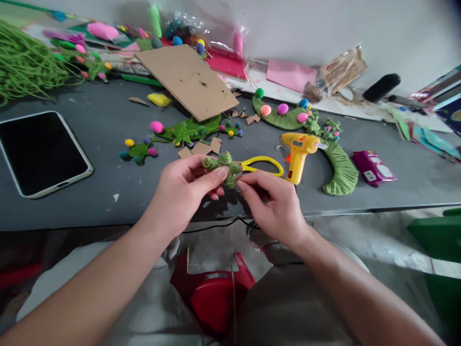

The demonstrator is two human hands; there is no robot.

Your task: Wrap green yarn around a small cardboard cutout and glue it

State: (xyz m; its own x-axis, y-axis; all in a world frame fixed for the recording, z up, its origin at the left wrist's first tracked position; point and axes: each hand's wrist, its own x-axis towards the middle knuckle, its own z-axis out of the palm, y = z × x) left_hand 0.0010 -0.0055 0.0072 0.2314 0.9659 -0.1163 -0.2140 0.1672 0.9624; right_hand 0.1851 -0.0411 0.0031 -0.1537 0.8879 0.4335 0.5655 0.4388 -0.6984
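Note:
Between thumb and fingers, my left hand grips a small star wrapped in green yarn, held just above the table's front edge. My right hand is pinched closed at the star's right lower side; what lies between its fingertips is too small to make out. Behind the hands lie scissors with yellow handles, their blades hidden. A yellow glue gun rests to the right of them. Cardboard scraps and a small green star with coloured balls lie beyond my left hand.
A phone lies at the left, near a heap of green yarn. Behind are a cardboard sheet and a green-wrapped crescent with coloured balls. Another wrapped curve and a purple packet lie right. A red stool stands below.

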